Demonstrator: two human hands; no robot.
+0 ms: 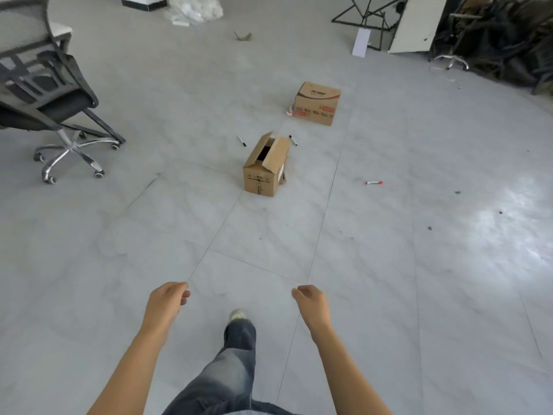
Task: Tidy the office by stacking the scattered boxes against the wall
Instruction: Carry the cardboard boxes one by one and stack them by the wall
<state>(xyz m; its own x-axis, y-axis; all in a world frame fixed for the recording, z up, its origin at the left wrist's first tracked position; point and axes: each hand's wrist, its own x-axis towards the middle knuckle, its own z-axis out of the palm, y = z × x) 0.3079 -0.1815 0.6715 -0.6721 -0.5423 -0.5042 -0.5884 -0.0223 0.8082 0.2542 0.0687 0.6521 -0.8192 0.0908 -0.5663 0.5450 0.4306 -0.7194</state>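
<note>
Two cardboard boxes stand on the grey tiled floor. The nearer box [264, 167] is narrow, with its top flaps partly open. A closed box with red print [316, 103] sits further back to the right. My left hand [167, 301] and my right hand [309, 302] hang low in front of me with loosely curled fingers, holding nothing. Both hands are well short of the nearer box, with bare floor between. My leg and shoe [238, 315] step forward between them.
A black mesh office chair [45, 94] on a chrome base stands at the left. Two black markers [241, 141] [293, 140] and a red marker [373, 183] lie on the floor. Plastic wrap [194, 9], a metal frame [363, 16], a white panel [417, 23] and dark clutter [505, 40] fill the back.
</note>
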